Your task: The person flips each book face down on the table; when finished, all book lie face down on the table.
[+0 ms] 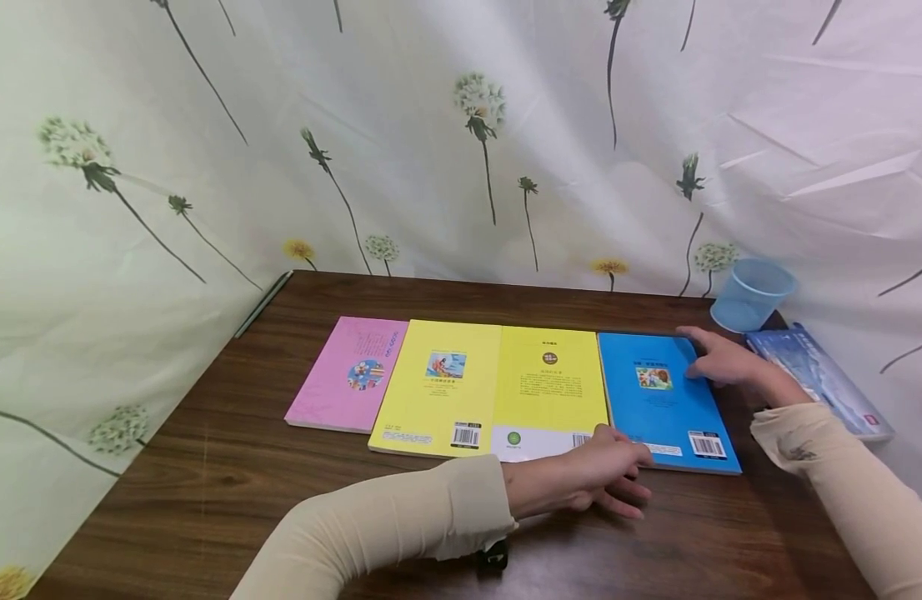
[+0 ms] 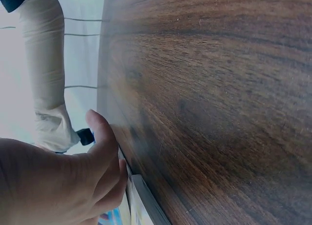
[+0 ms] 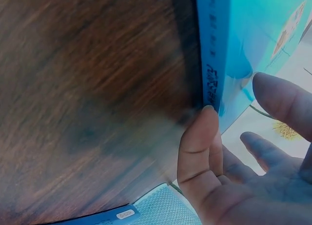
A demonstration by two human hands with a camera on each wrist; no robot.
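- Right hand [image 1: 719, 360] first: we've got it on the far right edge of the blue book [image 1: 667, 400], fingers laid out fairly straight over the cover and the thumb tip pressed against the book's spine edge [image 3: 210, 64] in the right wrist view. So it's touching the edge, not really wrapped round it.
- Our left hand [image 1: 607, 475] sits at the near left corner of that same blue book, right where it meets the yellow book [image 1: 548, 392] beside it. Fingers are loosely curled and resting on the table [image 1: 206, 467]; from the left wrist view the thumb [image 2: 100, 132] is up against a book's edge, but we can't tell if anything is actually pinched. Looks relaxed to us.
- Blue book lies flat, back cover up, barcode at its near right corner.
- Left of the blue book, in a row touching or overlapping: that yellow book, then a second yellow book [image 1: 438, 387], then a pink book [image 1: 348, 375] furthest out.
- Right of the blue book, another book with a pale blue cover [image 1: 821, 375] lies flat at the table's edge.
- Just behind the blue book's far right corner, a light blue plastic cup [image 1: 752, 293] leans against the flowered curtain [image 1: 461, 142].
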